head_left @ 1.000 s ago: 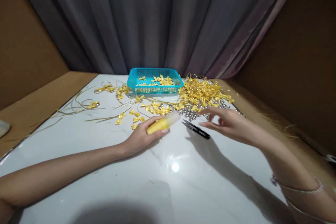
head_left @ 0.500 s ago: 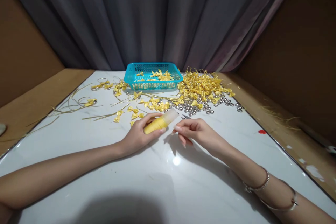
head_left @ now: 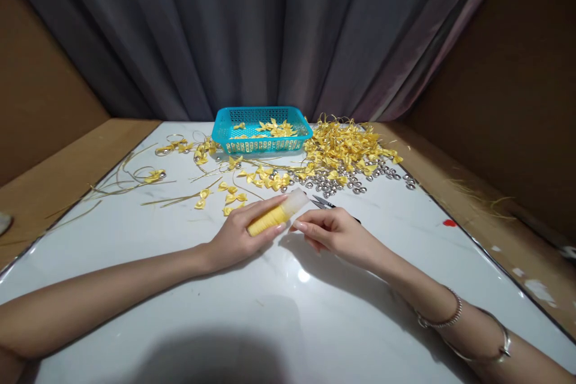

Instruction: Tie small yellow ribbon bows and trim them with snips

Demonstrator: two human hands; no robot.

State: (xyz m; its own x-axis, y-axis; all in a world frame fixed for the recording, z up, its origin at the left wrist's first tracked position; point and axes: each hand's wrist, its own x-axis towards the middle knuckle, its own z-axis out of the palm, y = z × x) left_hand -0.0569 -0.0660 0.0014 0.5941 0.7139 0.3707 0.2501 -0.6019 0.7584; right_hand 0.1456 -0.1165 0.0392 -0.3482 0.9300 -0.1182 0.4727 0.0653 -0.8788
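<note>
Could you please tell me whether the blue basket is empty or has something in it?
Partly filled: yellow bows lie inside the blue basket, with bare mesh floor visible.

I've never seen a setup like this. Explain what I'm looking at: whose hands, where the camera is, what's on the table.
There is no machine here: these are a person's two bare hands. Every picture comes from one camera worn on the head, looking forward and down.

The left hand holds a spool wound in yellow, its whitish end sticking out. The right hand is beside it, thumb and finger pinched together; whether they grip something is too small to tell.

On the white table stands a blue basket with yellow bows in it. To its right is a pile of yellow bows, with silver beads in front. Golden cords lie toward the left, and black scissors lie partly hidden behind the right hand.
</note>
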